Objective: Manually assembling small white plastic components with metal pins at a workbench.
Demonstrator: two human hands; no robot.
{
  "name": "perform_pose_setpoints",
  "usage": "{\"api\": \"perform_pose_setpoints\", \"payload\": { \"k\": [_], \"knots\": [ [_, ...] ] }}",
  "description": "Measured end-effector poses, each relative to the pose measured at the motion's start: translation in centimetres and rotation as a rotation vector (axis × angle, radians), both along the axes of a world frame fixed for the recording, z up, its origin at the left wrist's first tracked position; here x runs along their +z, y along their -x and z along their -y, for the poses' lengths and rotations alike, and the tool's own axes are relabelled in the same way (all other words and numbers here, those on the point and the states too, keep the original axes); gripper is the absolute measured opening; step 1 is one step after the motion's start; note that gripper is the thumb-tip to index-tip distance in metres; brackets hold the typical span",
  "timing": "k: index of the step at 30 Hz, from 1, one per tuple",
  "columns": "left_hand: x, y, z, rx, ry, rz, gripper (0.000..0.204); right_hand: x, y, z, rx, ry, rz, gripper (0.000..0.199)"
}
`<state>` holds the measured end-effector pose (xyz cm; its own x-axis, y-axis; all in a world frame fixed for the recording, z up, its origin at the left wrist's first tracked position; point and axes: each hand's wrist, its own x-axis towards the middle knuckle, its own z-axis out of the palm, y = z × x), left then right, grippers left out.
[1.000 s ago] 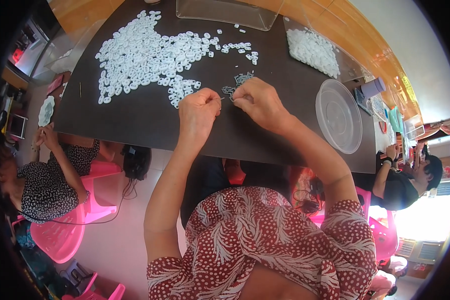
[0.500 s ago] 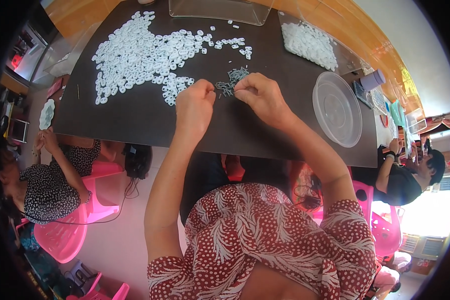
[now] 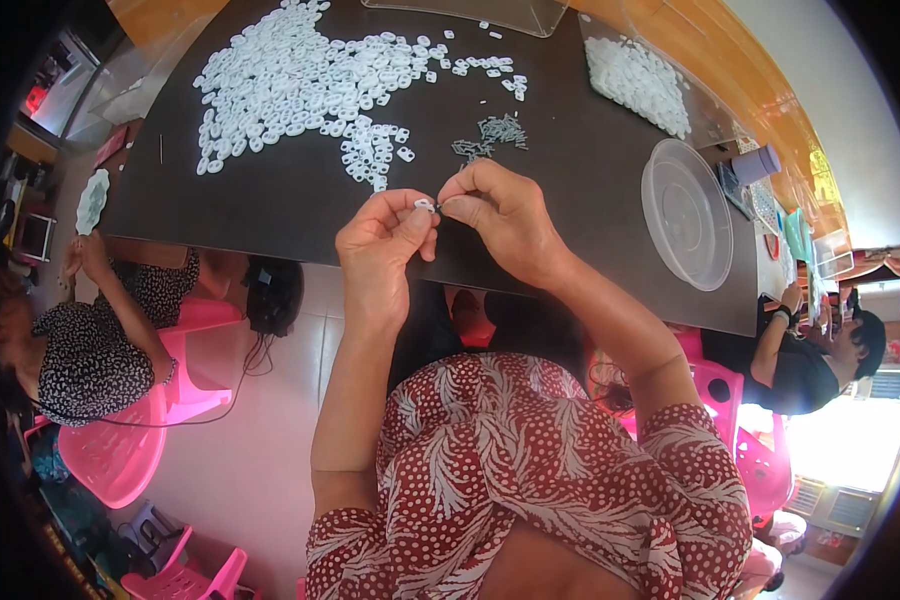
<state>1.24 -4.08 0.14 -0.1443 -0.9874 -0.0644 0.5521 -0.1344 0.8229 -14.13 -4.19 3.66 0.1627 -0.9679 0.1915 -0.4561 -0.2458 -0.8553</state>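
Between the thumb and fingers of my left hand [image 3: 385, 235] is a small white plastic piece with holes [image 3: 424, 205]. My right hand [image 3: 505, 215] pinches a tiny dark grey pin [image 3: 439, 208] against that piece's right end; the fingertips hide most of the pin. Both hands are raised over the near part of the dark table [image 3: 550, 200]. Just beyond them lies a loose heap of small grey pins [image 3: 500, 131]. A wide spread of similar white oval pieces [image 3: 310, 90] covers the table's far left.
At the far right lies a pile of whitish pieces [image 3: 635, 85]. A round clear plastic lid [image 3: 687, 213] rests near the right edge, with a purple cup [image 3: 755, 163] beyond it. One person [image 3: 100, 340] sits at the left, another [image 3: 815, 355] at the right.
Both hands have come nearer to me and together, away from the grey pins. The white piece and the pin's tip now show between my fingers. The view has shifted slightly.
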Motion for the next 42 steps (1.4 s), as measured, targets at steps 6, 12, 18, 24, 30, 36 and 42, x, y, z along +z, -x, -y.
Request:
{"api": "perform_pose_setpoints", "payload": {
  "k": [6,12,18,24,30,36,42],
  "knots": [
    [-0.1,-0.2,-0.6,0.061,0.019,0.030,0.008,-0.4,-1.0,0.0,0.025,0.029,0.009,0.007],
    [0.0,-0.2,-1.0,0.103,0.022,0.070,0.008,-0.5,-1.3,0.1,0.018,0.041,0.001,0.005],
    [0.1,-0.5,-1.2,0.135,0.026,0.129,0.007,-0.8,-1.5,0.2,0.002,0.085,-0.025,0.004],
    [-0.1,-0.2,-1.4,0.160,0.036,0.145,0.008,-1.1,-1.5,0.1,0.010,0.123,-0.074,0.004],
    [-1.0,0.2,-1.7,0.282,0.174,0.329,0.008,-1.4,-1.7,0.1,0.039,0.218,-0.117,0.004],
    [-0.5,0.2,-2.1,0.275,0.109,0.193,0.008,-1.4,-2.1,-0.2,0.020,0.206,-0.069,0.003],
    [-1.2,0.3,-2.3,0.328,0.179,0.328,0.008,-1.3,-2.7,-0.3,-0.004,0.280,-0.061,0.005]
  ]
}}
